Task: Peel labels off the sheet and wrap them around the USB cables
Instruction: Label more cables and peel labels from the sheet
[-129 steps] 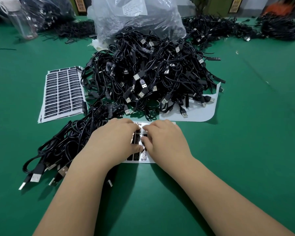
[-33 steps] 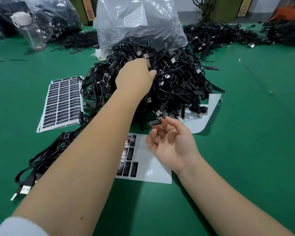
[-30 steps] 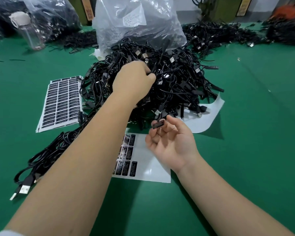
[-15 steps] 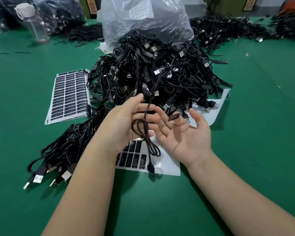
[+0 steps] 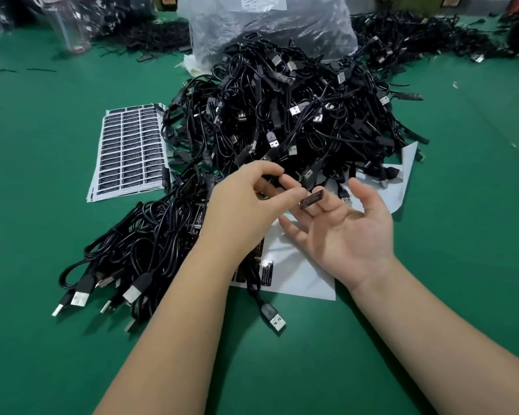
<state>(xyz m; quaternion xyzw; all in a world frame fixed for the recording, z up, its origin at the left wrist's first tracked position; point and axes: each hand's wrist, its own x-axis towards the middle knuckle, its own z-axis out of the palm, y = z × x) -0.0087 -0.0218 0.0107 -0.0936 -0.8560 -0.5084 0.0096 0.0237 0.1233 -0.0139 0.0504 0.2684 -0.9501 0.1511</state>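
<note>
My left hand (image 5: 246, 202) pinches a black USB cable just in front of the big cable pile (image 5: 297, 115). The cable runs under my forearm, and its plug (image 5: 274, 319) lies on the green table. My right hand (image 5: 342, 232) is palm up with fingers spread. A small black label (image 5: 312, 199) sticks to one fingertip, right beside my left fingers. Under both hands lies a white backing sheet (image 5: 300, 274) with a few labels (image 5: 266, 272) left on it.
A stack of full label sheets (image 5: 132, 148) lies at the left. A bundle of cables (image 5: 138, 244) is spread out at the front left. An empty backing sheet (image 5: 402, 178) sticks out from under the pile. A plastic bag (image 5: 267, 22), a bottle (image 5: 69, 28) and more cables (image 5: 417, 34) stand behind.
My left hand reached into the pile, drew out one cable and brought it to my right fingertips. My right hand peeled a label and turned palm up with it.
</note>
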